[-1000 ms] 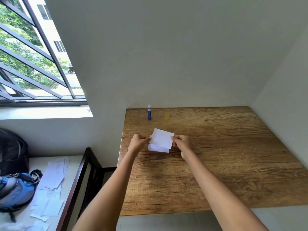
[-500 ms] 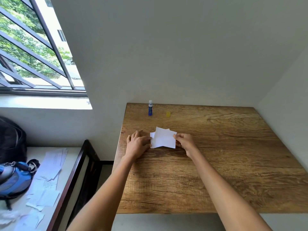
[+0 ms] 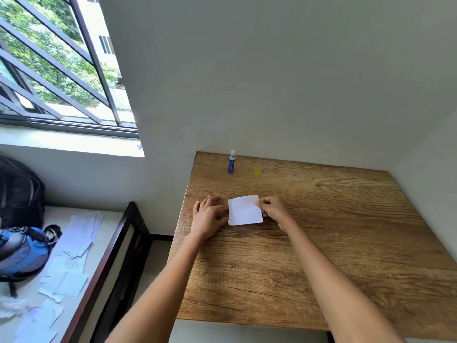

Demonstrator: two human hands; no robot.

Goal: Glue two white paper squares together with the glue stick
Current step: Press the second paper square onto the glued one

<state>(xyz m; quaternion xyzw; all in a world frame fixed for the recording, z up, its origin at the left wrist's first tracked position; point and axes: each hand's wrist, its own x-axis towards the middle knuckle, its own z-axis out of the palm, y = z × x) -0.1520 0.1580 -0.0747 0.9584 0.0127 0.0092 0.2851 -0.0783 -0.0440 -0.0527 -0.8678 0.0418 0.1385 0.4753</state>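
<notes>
the paper (image 3: 244, 210) lies flat on the wooden table (image 3: 321, 243), near the middle of its far half. it looks like one white square; a thin edge at the top right corner may be a second sheet under it, but i cannot tell for sure.

the right hand (image 3: 273, 209) has a closed grip: its fingers are curled and they pinch the right edge of the paper near the upper corner. the left hand (image 3: 209, 216) rests flat on the table just beside the left edge of the paper, with the fingers almost straight and spread a little; its grip is loose and holds nothing. the thumb side is very near the paper's lower left corner, and i cannot tell if it touches.

the glue stick (image 3: 231, 161) stands upright at the far edge of the table, close to the wall, well apart from the hands. its top is white. a small yellow cap (image 3: 258, 172) stands near it, to the right.

on the left, on a lower surface, there are a blue bag (image 3: 22, 251), a black bag (image 3: 19, 191) and loose paper scraps (image 3: 71, 263). a window (image 3: 49, 65) with bars is above them.
</notes>
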